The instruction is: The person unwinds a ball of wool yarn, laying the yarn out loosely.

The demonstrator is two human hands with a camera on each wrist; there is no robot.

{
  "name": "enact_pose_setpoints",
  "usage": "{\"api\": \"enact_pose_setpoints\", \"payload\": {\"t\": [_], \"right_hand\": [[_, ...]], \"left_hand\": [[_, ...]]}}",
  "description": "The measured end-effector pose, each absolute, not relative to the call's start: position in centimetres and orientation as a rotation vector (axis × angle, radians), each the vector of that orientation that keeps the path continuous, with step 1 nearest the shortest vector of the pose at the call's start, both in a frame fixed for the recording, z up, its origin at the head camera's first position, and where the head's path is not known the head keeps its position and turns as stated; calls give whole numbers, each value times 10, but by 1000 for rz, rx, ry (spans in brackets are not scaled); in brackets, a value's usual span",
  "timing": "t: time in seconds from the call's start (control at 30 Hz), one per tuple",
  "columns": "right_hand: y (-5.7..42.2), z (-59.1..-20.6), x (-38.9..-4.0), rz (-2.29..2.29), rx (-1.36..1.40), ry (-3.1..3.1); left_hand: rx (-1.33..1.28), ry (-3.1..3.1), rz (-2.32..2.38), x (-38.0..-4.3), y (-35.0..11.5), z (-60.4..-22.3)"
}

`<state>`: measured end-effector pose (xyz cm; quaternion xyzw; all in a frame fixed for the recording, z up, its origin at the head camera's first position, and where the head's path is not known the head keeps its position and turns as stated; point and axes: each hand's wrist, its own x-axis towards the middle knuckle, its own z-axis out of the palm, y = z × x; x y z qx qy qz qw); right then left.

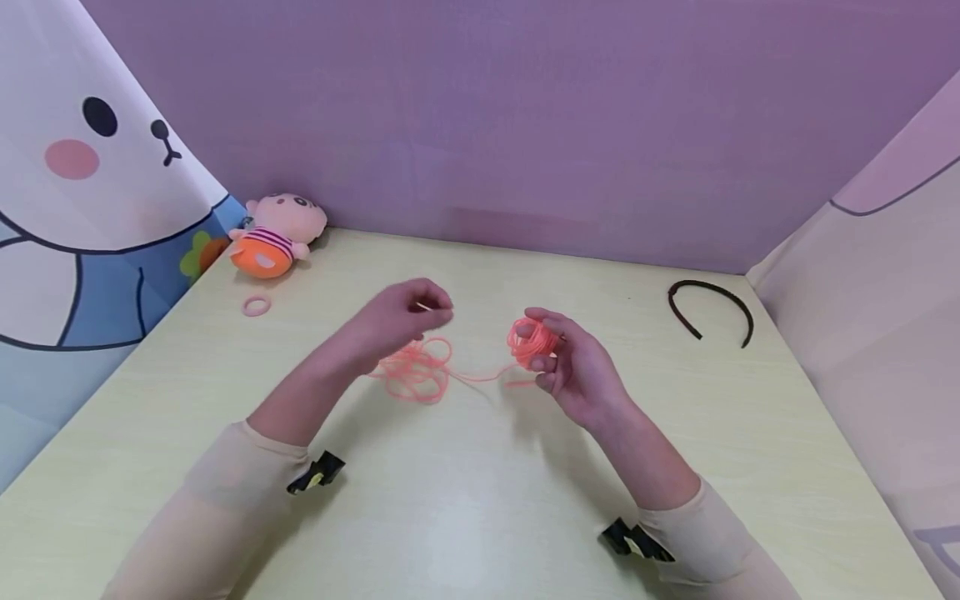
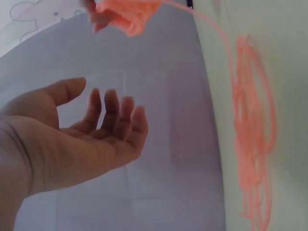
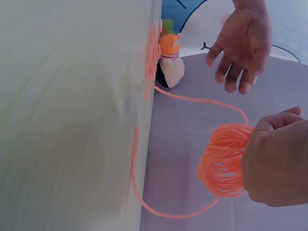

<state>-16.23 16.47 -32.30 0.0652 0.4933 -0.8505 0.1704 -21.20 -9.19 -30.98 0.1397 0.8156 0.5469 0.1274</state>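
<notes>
My right hand (image 1: 581, 371) grips a wound bundle of coral-pink cord (image 3: 220, 161), raised above the table. One strand runs from the bundle to a loose heap of the same cord (image 1: 414, 373) lying on the table; another tail (image 3: 134, 163) dips from the bundle to the tabletop. My left hand (image 2: 91, 130) hovers over the loose heap, fingers loosely bent, thumb apart from them and nothing between. In the left wrist view the bundle shows only partly at the top, beside the right fingertips.
At the back left corner lies a plush doll (image 1: 277, 233) in striped and orange clothes, with a pink ring (image 1: 257, 305) in front of it. A dark headband (image 1: 712, 308) rests at the back right. Purple cloth (image 1: 525, 125) walls the table's far edge.
</notes>
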Motion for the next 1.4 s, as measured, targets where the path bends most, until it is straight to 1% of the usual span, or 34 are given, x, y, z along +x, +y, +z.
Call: {"api": "enact_pose_setpoints", "payload": {"t": [0.3, 0.57, 0.9, 1.4], "right_hand": [[164, -321, -161, -2403, 176, 1404], [164, -322, -160, -2404, 148, 1372], [163, -321, -160, -2410, 155, 1369], [163, -322, -160, -2425, 157, 1370]], "left_hand": [[595, 2217, 1472, -201, -66, -334], [685, 2157, 1376, -194, -55, -341], [611, 2147, 1434, -194, -57, -339], [464, 2249, 1617, -215, -85, -329]]}}
